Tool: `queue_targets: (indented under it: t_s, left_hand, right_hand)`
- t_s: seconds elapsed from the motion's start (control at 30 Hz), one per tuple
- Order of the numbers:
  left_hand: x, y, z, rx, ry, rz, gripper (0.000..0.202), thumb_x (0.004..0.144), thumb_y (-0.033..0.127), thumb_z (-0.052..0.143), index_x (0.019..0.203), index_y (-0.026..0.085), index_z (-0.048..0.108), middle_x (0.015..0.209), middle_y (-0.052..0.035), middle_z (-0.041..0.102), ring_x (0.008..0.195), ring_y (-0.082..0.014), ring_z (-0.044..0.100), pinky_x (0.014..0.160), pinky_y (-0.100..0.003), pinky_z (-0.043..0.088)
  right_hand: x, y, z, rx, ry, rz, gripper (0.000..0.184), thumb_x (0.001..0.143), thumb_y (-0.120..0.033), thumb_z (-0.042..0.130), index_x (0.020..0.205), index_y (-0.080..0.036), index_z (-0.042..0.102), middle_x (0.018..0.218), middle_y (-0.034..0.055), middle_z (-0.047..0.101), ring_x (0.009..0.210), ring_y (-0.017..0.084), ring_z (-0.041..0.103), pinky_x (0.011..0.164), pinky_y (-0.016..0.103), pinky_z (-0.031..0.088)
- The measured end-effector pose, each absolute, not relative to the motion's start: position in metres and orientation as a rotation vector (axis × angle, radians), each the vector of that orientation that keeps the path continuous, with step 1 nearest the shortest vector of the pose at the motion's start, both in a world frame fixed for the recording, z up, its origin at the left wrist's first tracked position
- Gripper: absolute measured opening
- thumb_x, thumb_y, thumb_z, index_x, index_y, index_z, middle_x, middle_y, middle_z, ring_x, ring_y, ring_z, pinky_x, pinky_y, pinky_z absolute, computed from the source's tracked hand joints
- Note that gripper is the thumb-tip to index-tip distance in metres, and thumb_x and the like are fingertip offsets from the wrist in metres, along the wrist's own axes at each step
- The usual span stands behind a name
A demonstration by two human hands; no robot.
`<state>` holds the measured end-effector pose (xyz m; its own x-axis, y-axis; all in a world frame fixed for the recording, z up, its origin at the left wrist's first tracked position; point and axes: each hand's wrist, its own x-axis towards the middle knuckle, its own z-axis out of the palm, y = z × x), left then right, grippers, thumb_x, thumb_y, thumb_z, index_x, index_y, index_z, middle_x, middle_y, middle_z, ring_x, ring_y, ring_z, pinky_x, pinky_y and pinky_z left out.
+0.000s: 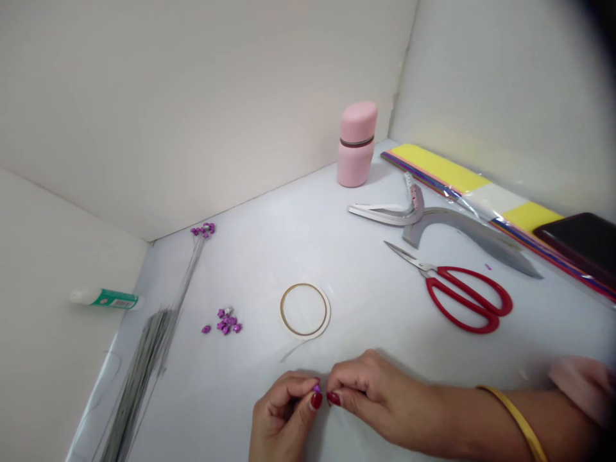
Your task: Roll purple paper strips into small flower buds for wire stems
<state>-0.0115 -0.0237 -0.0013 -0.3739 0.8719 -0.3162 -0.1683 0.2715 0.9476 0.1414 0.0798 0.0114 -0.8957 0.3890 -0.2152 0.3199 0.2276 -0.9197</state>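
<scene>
My left hand (283, 417) is closed in a pinch at the bottom centre, thumb and forefinger on a small purple paper star (316, 388). Just to its right, my right hand (373, 391) has thumb and forefinger pressed together close to the star. Whatever sits between those right fingertips is too small to make out. Beyond the hands lies a roll of double-sided tape (326, 319), its loose end trailing towards my left hand. A little heap of purple paper stars (227, 322), one of them silvery, rests to the left.
Red-handled scissors (462, 298) lie at right, below grey and white paper strips (462, 234). Further back are a pink bottle (356, 147), packaged coloured strips (443, 173) and a dark phone-like object (582, 240). Leftward lie thin wires (139, 385), star-tipped stems (190, 263) and a glue stick (113, 299).
</scene>
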Motion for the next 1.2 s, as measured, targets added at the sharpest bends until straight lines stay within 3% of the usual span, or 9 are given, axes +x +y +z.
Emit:
queue_targets:
  t_s: [1.2]
  left_hand:
    - [-0.012,-0.0251,-0.005,0.705,1.537,1.308,0.007,0.068,0.026,0.069,0.068,0.019,0.07,0.069,-0.0037,0.066,0.068,-0.0152,0.059,0.066,-0.023,0.046]
  right_hand:
    - [0.1399,0.0804,0.0148,-0.689,-2.431,1.767,0.023,0.087,-0.026,0.039,0.07,-0.017,0.052,0.054,-0.0066,0.034,0.049,0.006,0.031,0.046,0.015,0.026]
